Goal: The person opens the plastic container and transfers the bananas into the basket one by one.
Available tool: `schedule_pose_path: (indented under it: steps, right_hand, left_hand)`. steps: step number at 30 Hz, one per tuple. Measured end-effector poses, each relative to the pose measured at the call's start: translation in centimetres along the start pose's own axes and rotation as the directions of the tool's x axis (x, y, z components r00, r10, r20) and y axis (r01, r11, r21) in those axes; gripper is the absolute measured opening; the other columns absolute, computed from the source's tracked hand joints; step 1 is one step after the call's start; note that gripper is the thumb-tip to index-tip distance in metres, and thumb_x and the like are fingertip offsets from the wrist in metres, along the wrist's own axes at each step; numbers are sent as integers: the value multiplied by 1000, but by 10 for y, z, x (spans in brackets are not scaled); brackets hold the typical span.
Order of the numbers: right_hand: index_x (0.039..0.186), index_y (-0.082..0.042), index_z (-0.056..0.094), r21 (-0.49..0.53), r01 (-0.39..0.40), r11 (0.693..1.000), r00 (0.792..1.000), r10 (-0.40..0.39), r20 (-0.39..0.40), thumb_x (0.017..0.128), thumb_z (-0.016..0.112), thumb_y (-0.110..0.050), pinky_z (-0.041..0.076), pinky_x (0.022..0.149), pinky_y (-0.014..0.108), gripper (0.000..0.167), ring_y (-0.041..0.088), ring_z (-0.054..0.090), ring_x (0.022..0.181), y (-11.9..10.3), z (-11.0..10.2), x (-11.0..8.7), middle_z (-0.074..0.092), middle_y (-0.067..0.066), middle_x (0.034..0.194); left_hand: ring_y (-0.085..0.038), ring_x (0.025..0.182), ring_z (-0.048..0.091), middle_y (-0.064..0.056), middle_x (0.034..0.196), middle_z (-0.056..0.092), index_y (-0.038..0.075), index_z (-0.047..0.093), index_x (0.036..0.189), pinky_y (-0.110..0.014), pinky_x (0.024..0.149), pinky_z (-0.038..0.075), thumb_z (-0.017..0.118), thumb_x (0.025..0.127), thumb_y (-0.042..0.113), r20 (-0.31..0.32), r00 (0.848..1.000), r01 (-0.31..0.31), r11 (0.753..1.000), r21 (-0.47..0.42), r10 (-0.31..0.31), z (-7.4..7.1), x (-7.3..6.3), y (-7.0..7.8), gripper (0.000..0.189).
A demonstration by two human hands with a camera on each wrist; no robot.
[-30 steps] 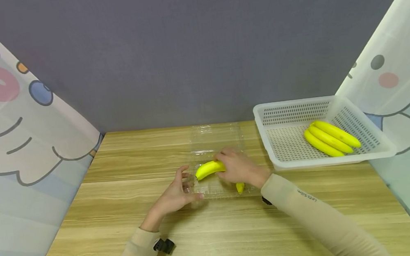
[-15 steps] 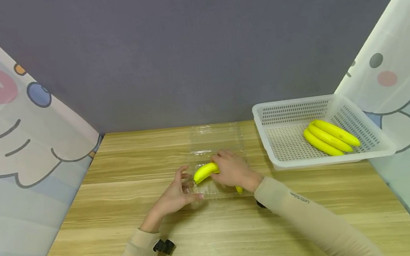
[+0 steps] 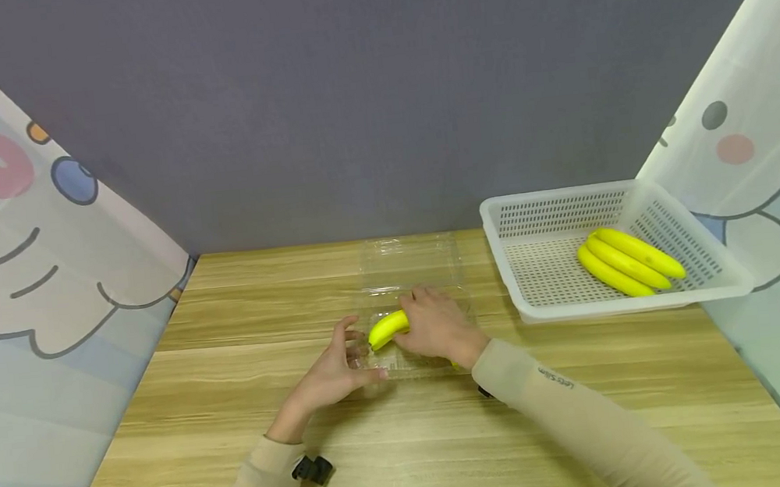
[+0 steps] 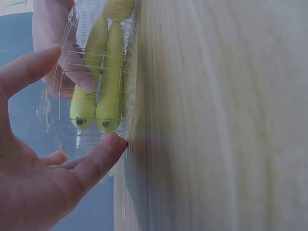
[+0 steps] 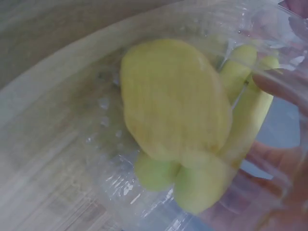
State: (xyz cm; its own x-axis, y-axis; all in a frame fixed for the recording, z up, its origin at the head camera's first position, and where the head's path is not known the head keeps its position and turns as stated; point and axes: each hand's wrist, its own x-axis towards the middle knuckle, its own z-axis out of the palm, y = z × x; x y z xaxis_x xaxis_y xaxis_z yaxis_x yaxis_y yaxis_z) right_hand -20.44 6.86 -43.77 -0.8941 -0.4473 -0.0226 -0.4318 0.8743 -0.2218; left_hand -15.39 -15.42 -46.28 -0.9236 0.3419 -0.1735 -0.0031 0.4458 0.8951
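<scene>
A clear plastic clamshell container (image 3: 415,360) lies on the table, its lid (image 3: 409,263) folded open toward the wall. My left hand (image 3: 325,373) cups the container's left end, thumb at the front side and fingers round the far corner. My right hand (image 3: 432,326) grips a bunch of yellow bananas (image 3: 387,328) from above, inside the container. Dark banana tips (image 4: 105,124) point at the left hand in the left wrist view, close behind the clear wall. The thick stem end (image 5: 173,101) fills the right wrist view; in the head view the right hand mostly hides it.
A white perforated basket (image 3: 512,263) stands at the right, holding another bunch of bananas (image 3: 628,261). Behind the wooden table (image 3: 255,303) rises a grey wall (image 3: 376,104). Cartoon-printed curtains (image 3: 66,251) flank both sides.
My right hand has shifted a little left and down with the banana bunch, so less of the bunch shows and its front right end is nearly covered. The left hand has barely moved.
</scene>
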Motion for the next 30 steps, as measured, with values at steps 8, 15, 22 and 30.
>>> schedule_pose_path:
  steps: [8, 15, 22, 30]
  right_hand:
    - [135, -9, 61, -34, -9, 999, 1000, 9, -7, 90, 70, -54, 53, 88, 47, 64, 28, 59, 107, -1, 5, 1, 62, 11, 120]
    - [128, -12, 64, -63, -1, 998, 1000, 0, -24, 90, 68, -56, 53, 85, 46, 58, 26, 59, 102, -2, 7, 1, 62, 9, 114]
    - [128, -13, 65, -75, 20, 997, 999, -22, -28, 91, 68, -54, 53, 91, 49, 55, 32, 60, 113, -1, 6, 0, 63, 11, 119]
    - [131, -13, 65, -109, 51, 993, 997, -56, -47, 92, 69, -50, 54, 90, 45, 53, 29, 61, 109, 1, 7, 0, 63, 8, 113]
  left_hand:
    - [-42, 130, 50, -21, 151, 38, 11, 11, 161, -55, 104, 46, 88, 81, 30, 3, 1000, -3, 1000, 9, 3, 0, 0, 0, 113]
    - [-41, 130, 50, -21, 151, 38, 11, 11, 161, -54, 104, 46, 88, 81, 30, 2, 1000, -8, 1000, 9, 8, 0, 0, 0, 113]
    - [-42, 131, 49, -21, 153, 36, 13, 12, 161, -56, 102, 46, 88, 81, 30, -3, 1000, -3, 1000, 2, 3, 0, 0, -1, 111]
    - [-42, 132, 49, -22, 154, 35, 13, 12, 161, -55, 102, 46, 88, 81, 31, -1, 1000, 0, 1000, -1, 0, 0, -1, 1, 112]
